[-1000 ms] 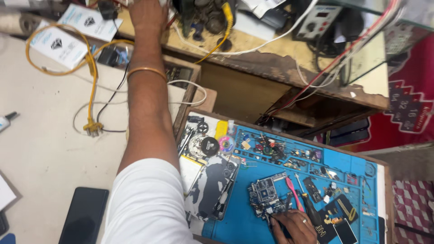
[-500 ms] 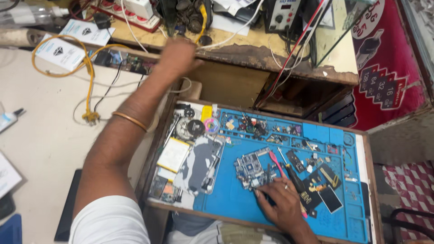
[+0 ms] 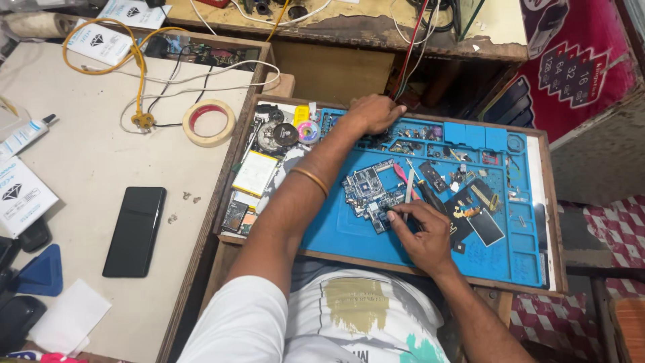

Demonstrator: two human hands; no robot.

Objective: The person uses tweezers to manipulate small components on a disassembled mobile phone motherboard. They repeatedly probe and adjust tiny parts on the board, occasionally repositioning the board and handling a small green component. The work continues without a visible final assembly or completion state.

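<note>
The right hand [image 3: 420, 235] pinches a thin metal tool, fingers nearly closed, its tip on the small grey circuit board [image 3: 368, 191] near the middle of the blue silicone work mat [image 3: 336, 232]. The left hand [image 3: 373, 113] rests loosely curled, holding nothing I can make out, on small parts at the mat's far edge. Left of the mat lie a cream tape roll [image 3: 209, 123], a black phone [image 3: 135, 230] and white printed packets [image 3: 20, 195]. Right of the mat hangs a red sign [image 3: 578, 60].
</note>
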